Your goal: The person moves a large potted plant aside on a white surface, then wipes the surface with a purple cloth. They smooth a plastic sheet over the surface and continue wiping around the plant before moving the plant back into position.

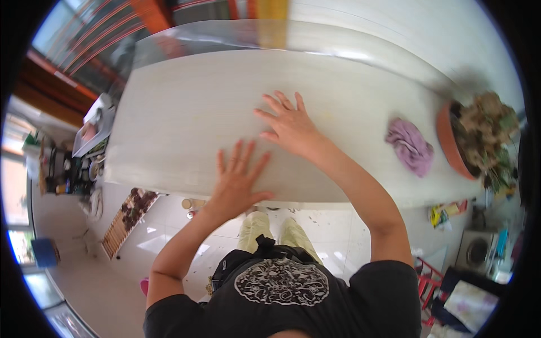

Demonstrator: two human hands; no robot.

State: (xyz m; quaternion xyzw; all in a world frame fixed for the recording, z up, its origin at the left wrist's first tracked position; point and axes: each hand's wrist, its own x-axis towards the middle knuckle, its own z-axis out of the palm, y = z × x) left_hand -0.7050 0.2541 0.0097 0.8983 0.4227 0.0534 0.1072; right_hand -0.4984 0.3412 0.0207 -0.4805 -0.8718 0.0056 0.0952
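Both of my hands are over a long, pale table (169, 112) with a smooth, slightly shiny top. My left hand (239, 181) is near the table's front edge, palm down, its fingers spread and holding nothing. Farther in and a little to the right, my right hand (288, 124) is also palm down with fingers apart and nothing in it. Whether the palms press on the surface or hover just above it, I cannot tell. A crumpled purple cloth (410, 146) lies on the table to the right of my right forearm, apart from both hands.
A terracotta pot (451, 141) with a brownish, dry-looking plant stands at the table's right end. A clear sheet (225, 36) rises along the back edge. Left of the table is a white tray (93, 138). Down on the floor lies a slatted rack (119, 230) with dark pieces on it.
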